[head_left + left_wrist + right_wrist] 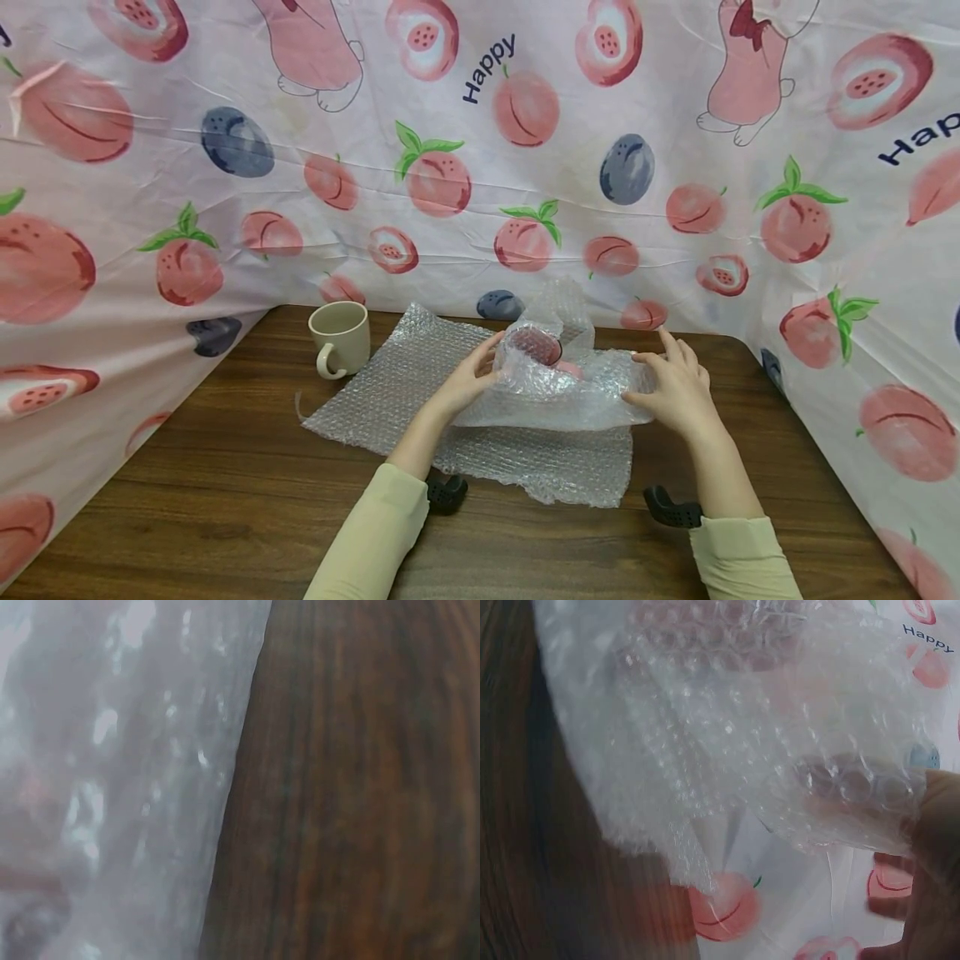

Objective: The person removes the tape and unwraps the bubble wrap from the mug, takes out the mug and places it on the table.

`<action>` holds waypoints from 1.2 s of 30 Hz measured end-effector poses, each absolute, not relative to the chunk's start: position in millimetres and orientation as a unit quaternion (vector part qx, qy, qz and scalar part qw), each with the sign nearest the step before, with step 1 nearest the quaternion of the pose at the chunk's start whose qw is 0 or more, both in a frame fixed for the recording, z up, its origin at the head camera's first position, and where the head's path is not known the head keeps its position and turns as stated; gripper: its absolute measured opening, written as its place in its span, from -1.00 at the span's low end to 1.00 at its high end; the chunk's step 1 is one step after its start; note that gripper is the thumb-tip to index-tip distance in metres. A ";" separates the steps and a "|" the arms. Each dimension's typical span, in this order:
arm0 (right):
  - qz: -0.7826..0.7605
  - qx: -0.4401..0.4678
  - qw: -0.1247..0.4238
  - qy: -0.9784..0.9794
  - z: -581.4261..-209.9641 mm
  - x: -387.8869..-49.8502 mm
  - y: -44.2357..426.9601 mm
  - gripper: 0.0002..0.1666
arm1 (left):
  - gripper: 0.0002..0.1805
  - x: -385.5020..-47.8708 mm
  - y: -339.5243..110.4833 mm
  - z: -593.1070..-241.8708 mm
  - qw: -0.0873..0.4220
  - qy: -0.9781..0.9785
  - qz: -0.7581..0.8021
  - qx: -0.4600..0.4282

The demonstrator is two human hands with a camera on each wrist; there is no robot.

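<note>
A pink, round-mouthed object (pixel 537 345), partly veiled, lies inside a piece of bubble wrap (pixel 555 408); its exact kind is hard to make out. My left hand (pixel 468 379) grips the left side of this wrapped bundle. On the opposite side, my right hand (pixel 681 390) holds the wrap's right end between thumb and fingers. Close up in the right wrist view, the fingers of the right hand (pixel 934 855) are at the edge of the clear bubble wrap (pixel 742 742). Only wrap (pixel 142 765) and tabletop show in the left wrist view; the left hand is out of it.
Another bubble wrap sheet (pixel 397 375) lies flat beneath the bundle on the brown wooden table (pixel 225 483). At the sheet's left stands a cream mug (pixel 341 333), its handle toward the front. A peach-patterned cloth (pixel 450 167) hangs around the back and sides.
</note>
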State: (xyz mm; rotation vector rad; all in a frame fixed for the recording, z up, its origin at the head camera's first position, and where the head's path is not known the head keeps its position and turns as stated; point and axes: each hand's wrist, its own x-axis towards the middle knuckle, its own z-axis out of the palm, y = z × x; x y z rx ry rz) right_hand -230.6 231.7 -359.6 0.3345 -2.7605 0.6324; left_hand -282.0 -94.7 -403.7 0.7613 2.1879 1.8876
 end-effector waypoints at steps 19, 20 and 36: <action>0.094 0.191 0.113 -0.970 -381.7 -221.0 242.0 -0.30 | -0.11 -286.0 -91.7 -413.2 0.064 0.752 0.612 0.237; 0.096 0.194 0.106 -0.970 -383.0 -220.4 241.5 -0.30 | -0.10 -286.5 -92.3 -412.8 0.069 0.752 0.610 0.239; 0.125 0.238 0.002 -0.963 -398.0 -214.2 225.8 -0.01 | -0.07 -289.6 -92.1 -421.3 0.050 0.770 0.595 0.227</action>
